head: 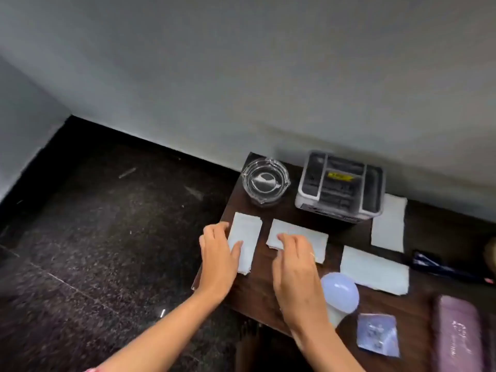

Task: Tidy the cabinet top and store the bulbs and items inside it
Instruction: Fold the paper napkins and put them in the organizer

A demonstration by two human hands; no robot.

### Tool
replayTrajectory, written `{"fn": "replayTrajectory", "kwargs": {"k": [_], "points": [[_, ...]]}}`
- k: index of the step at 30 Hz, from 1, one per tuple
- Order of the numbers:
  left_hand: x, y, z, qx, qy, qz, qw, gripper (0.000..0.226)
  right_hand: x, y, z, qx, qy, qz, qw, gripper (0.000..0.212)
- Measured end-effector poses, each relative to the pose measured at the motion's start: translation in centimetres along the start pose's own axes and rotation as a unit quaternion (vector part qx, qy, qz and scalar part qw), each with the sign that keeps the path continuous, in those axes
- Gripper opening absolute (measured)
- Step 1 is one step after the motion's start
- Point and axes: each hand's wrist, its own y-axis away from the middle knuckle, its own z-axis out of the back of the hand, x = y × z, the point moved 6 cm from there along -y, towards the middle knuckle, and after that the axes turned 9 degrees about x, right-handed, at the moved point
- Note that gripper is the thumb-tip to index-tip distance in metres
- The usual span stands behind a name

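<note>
The white frosted round bulb (340,294) lies on its side near the dark wooden cabinet top's (271,288) front edge; probably light and breakable, best cupped around the globe. Left hand (218,260) and right hand (296,264) rest spread, flat on white folded paper napkins (248,237), gripping nothing.

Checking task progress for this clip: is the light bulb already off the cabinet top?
No, the light bulb lies on the cabinet top beside the right hand.
</note>
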Motion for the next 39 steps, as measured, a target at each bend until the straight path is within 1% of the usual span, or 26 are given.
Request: {"fn": "replayTrajectory", "kwargs": {"k": [2, 5, 7, 10, 12, 13, 14, 15, 16, 17, 19, 20, 21, 22, 24, 26, 27, 29, 31, 33, 35, 39], "points": [[0.5, -0.6, 0.2, -0.018, 0.020, 0.010, 1.000, 0.043, 0.2, -0.5, -1.2, 0.008, -0.040, -0.020, 0.999, 0.025], [0.9, -1.1, -0.2, -0.017, 0.035, 0.021, 0.999, 0.044, 0.5, -1.4, -3.5, 0.060, -0.048, -0.045, 0.996, 0.026], [1.1, -1.2, -0.6, -0.006, 0.056, 0.025, 0.998, 0.039, 0.4, -1.8, -4.3, 0.069, -0.074, -0.065, 0.993, 0.029], [0.9, -1.5, -0.7, 0.000, 0.072, 0.025, 0.997, 0.027, 0.6, -2.1, -4.6, 0.072, -0.070, -0.084, 0.991, 0.038], [0.4, -1.5, -1.0, 0.010, 0.063, 0.025, 0.998, 0.018, 0.4, -1.9, -4.3, 0.058, -0.113, -0.090, 0.988, 0.042], [0.4, -1.4, -0.9, 0.012, 0.077, 0.033, 0.996, 0.014, 0.5, -1.8, -4.1, 0.049, -0.137, -0.084, 0.986, 0.044], [0.3, -1.4, -0.8, 0.018, 0.116, 0.043, 0.992, 0.010, 0.5, -1.7, -3.8, 0.043, -0.146, -0.077, 0.985, 0.048], [0.2, -1.3, -0.9, 0.028, 0.178, 0.054, 0.982, 0.007, 0.3, -1.6, -3.5, 0.039, -0.147, -0.069, 0.986, 0.052], [0.0, -1.2, -1.1, 0.045, 0.253, 0.064, 0.964, 0.009, 0.2, -1.6, -3.2, 0.028, -0.147, -0.055, 0.987, 0.056], [-0.3, -1.0, -1.6, 0.068, 0.337, 0.073, 0.936, 0.014, 0.0, -1.5, -2.9, 0.023, -0.148, -0.044, 0.988, 0.058], [-1.0, -0.7, -2.5, 0.110, 0.500, 0.095, 0.853, 0.023, -0.4, -1.6, -2.3, 0.024, -0.154, -0.034, 0.987, 0.061], [-1.3, -0.6, -3.0, 0.121, 0.560, 0.107, 0.813, 0.027, -0.6, -1.7, -2.0, 0.025, -0.153, -0.036, 0.987, 0.060], [-1.5, -0.5, -3.3, 0.128, 0.599, 0.115, 0.782, 0.028, -1.0, -1.7, -1.7, 0.024, -0.150, -0.043, 0.987, 0.059], [-1.7, -0.4, -3.6, 0.134, 0.622, 0.120, 0.763, 0.030, -1.4, -1.8, -1.3, 0.023, -0.152, -0.053, 0.987, 0.056], [-2.1, -0.3, -4.1, 0.151, 0.637, 0.115, 0.747, 0.035, -2.5, -2.0, -0.5, 0.023, -0.175, -0.072, 0.982, 0.044], [-2.4, -0.5, -4.2, 0.164, 0.624, 0.104, 0.757, 0.036, -3.3, -2.2, 0.6, 0.016, -0.204, -0.070, 0.976, 0.027], [-2.4, -0.6, -4.2, 0.166, 0.607, 0.099, 0.771, 0.031, -3.7, -2.2, 1.3, 0.010, -0.208, -0.067, 0.976, 0.021], [-2.4, -1.1, -4.1, 0.155, 0.567, 0.096, 0.803, 0.017, -4.7, -2.5, 2.5, 0.008, -0.198, -0.066, 0.978, 0.015], [-2.3, -1.4, -4.0, 0.151, 0.525, 0.094, 0.833, 0.009, -5.7, -3.0, 3.3, 0.023, -0.176, -0.072, 0.982, 0.016], [-2.3, -1.6, -4.2, 0.163, 0.480, 0.090, 0.858, 0.006, -6.8, -3.3, 3.6, 0.049, -0.159, -0.087, 0.982, 0.019], [-2.3, -1.6, -4.5, 0.171, 0.424, 0.089, 0.885, 0.006, -8.0, -3.4, 3.7, 0.066, -0.165, -0.117, 0.977, 0.022], [-2.3, -1.3, -4.7, 0.143, 0.301, 0.069, 0.940, 0.006, -9.7, -3.5, 3.6, 0.057, -0.197, -0.171, 0.964, 0.025]]}}
